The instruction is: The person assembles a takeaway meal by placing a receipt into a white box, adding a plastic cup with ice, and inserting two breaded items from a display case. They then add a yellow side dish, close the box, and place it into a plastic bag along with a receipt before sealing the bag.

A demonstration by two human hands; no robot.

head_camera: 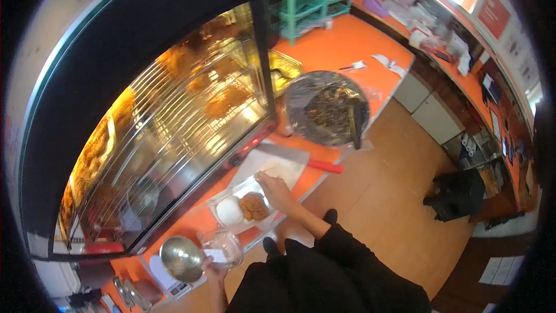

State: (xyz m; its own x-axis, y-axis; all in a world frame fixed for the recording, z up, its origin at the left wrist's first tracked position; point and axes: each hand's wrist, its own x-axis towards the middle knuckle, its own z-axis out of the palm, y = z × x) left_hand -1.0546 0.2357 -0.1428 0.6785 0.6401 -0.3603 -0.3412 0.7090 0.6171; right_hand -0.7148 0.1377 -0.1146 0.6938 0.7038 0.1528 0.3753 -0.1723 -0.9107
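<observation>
My left hand (213,271) holds a clear plastic container (232,245) that bears a white label. It is just beside a steel bowl (180,258), which sits on what looks like a weighing scale (179,288). On the orange counter, a clear tray (215,206) holds a rounded mound of white rice (230,211) and a piece of browned fried food (254,207). My right hand (276,192) is over the tray's far side, fingers bent together; whether they grip anything is unclear. Beyond it, a cleaver with a red handle (325,165) lies on a pale cutting board (297,174).
A lit glass display warmer (195,148) with wire racks of fried food stands along the left. Farther along the counter is a round, plastic-covered pan (328,108) with tongs (355,124) across it. Green shelving (304,8) stands behind. A black bag (456,193) is on the right.
</observation>
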